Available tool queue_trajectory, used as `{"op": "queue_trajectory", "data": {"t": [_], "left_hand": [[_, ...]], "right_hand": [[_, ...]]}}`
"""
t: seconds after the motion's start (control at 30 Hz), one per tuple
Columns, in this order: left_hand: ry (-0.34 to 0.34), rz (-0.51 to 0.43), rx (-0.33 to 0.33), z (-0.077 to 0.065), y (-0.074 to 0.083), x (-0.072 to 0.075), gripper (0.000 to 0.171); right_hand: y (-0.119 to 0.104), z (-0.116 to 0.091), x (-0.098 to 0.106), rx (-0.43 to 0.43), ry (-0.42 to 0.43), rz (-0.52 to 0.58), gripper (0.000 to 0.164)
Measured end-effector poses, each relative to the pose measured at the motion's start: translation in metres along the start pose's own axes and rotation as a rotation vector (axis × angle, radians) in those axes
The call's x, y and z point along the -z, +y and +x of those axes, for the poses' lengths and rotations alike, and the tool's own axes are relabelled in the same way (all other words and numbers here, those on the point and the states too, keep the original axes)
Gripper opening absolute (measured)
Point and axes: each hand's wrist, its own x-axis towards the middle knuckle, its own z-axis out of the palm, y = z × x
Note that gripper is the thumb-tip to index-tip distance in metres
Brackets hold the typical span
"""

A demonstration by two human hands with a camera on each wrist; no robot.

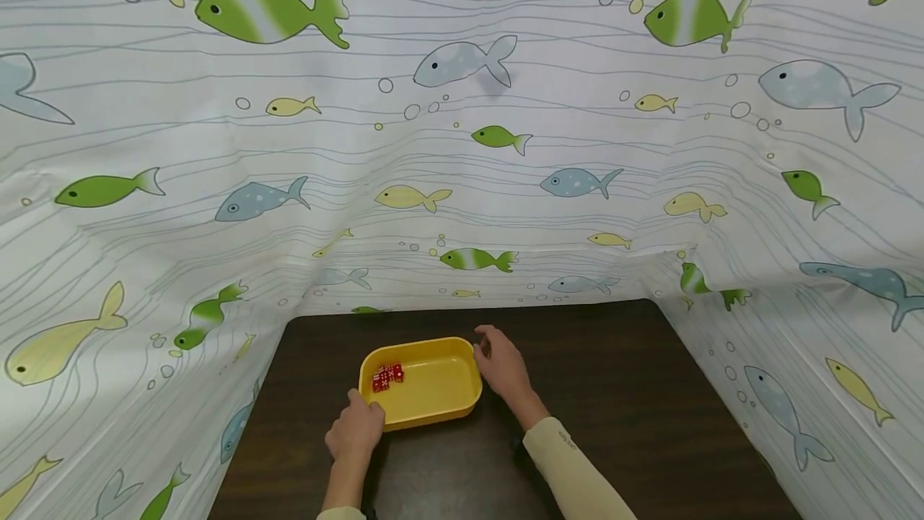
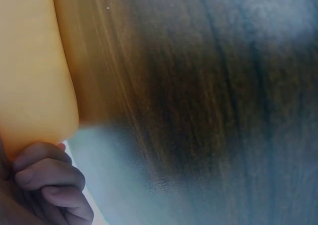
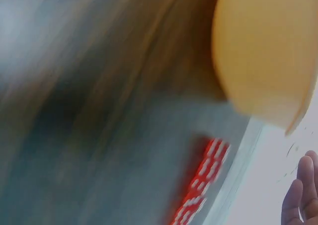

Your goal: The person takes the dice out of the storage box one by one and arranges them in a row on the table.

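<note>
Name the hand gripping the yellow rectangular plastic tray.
The left hand, holding the near left corner of the tray; the right hand, at the opposite end, grips nothing.

A hand could pass along the right edge of the table. Fish-print cloth walls the far edge; red dice lie near an edge. The left hand blocks the yellow tray at near-left, the right hand at right.

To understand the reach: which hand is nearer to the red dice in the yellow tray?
Left. The left hand grips the tray at its left end, near the dice; the right hand is at the opposite end.
</note>
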Motion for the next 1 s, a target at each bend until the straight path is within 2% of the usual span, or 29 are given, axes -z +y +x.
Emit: {"op": "queue_trajectory", "data": {"t": [0.27,0.6,0.87,1.0], "left_hand": [[-0.013,0.007,-0.004,0.005,0.008,0.0,0.049],[-0.062,0.033,0.06,0.004,0.003,0.003,0.049],[-0.057,0.038,0.053,0.006,0.002,0.0,0.052],[-0.068,0.038,0.046,0.006,0.004,-0.001,0.055]], "right_hand": [[-0.028,-0.005,-0.025,0.064,-0.051,-0.025,0.027],[-0.062,-0.015,-0.057,0.117,-0.196,-0.104,0.018],[-0.076,-0.007,-0.076,0.059,-0.289,-0.161,0.028],[-0.075,-0.002,-0.085,0.072,-0.306,-0.227,0.033]]}}
